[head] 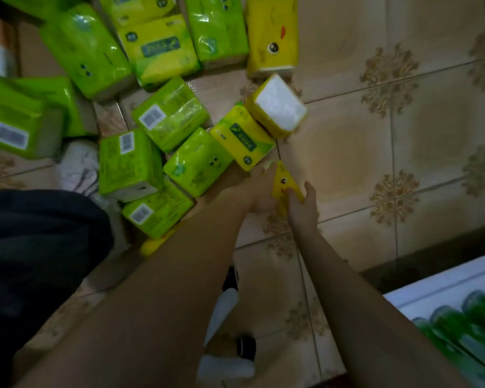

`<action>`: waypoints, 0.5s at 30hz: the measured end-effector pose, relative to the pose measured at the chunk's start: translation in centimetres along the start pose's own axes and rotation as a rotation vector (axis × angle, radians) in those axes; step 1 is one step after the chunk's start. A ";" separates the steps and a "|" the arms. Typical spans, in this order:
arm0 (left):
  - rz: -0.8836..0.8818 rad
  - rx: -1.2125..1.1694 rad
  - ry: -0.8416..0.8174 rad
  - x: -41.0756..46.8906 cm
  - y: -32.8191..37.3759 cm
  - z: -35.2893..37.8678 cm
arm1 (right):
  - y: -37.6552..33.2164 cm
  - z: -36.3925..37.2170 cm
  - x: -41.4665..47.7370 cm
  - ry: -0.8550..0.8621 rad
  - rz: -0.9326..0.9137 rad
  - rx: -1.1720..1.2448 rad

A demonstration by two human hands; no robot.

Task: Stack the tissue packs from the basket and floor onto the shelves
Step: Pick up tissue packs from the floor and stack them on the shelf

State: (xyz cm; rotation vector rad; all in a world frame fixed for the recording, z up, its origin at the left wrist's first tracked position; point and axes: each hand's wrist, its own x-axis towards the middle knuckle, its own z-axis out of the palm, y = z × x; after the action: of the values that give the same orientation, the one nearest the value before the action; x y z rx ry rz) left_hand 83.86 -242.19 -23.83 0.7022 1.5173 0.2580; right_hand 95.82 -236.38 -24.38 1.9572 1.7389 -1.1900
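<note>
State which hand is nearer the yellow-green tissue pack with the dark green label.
Left. The left hand lies just below the yellow-green tissue pack; the right hand is farther right, beyond the yellow duck-face pack.

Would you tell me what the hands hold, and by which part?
One yellow chick-face tissue pack, held between both hands: the left hand on its left side, the right hand gripping its lower right edge.

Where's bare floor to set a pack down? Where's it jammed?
Free: bare tiles right of the duck-face yellow pack and the upended pack, down to the white shelf. Crowded: upper left, green packs close together, up to the small yellow pack held by left hand and right hand.
</note>
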 end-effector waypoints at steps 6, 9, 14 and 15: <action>-0.068 -0.236 0.133 -2.0 -0.7 -0.1 | -1.2 0.4 -2.5 0.113 -0.026 0.071; -0.042 -0.296 0.273 -4.6 -0.1 -1.0 | -3.0 -0.6 -5.4 0.163 -0.069 0.153; 0.186 -0.468 0.481 -11.5 3.2 -4.2 | -8.9 -3.4 -10.5 0.223 -0.294 0.301; 0.211 -0.532 0.532 -13.0 3.5 -4.9 | -10.4 -3.9 -11.7 0.220 -0.355 0.322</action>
State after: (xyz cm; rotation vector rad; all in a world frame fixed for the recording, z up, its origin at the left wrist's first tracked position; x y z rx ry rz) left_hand 79.10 -245.60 -10.69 0.3733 1.7619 1.0326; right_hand 88.44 -239.43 -10.34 2.0788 2.1957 -1.4990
